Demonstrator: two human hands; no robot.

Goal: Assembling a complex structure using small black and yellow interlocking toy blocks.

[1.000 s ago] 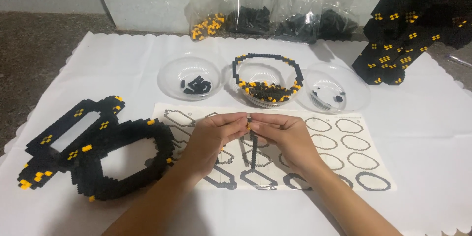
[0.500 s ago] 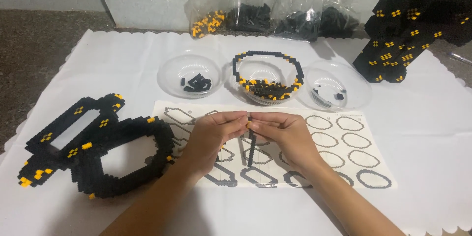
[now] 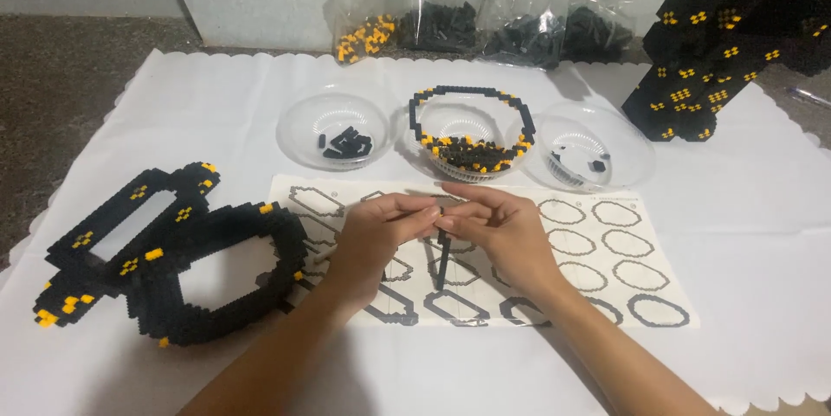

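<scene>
Both hands, the left hand (image 3: 381,230) and the right hand (image 3: 502,230), pinch a thin black strip of bricks (image 3: 442,264) that hangs down over the instruction sheet (image 3: 606,269). Left of them lie black-yellow brick frames (image 3: 173,251), and behind the sheet stand three clear bowls (image 3: 333,126).

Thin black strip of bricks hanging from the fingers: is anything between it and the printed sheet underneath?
Nothing visible. The thin black strip of bricks hangs from the left hand and right hand, straight above the white printed outline sheet. The clear plastic bowls sit behind the sheet.
</scene>
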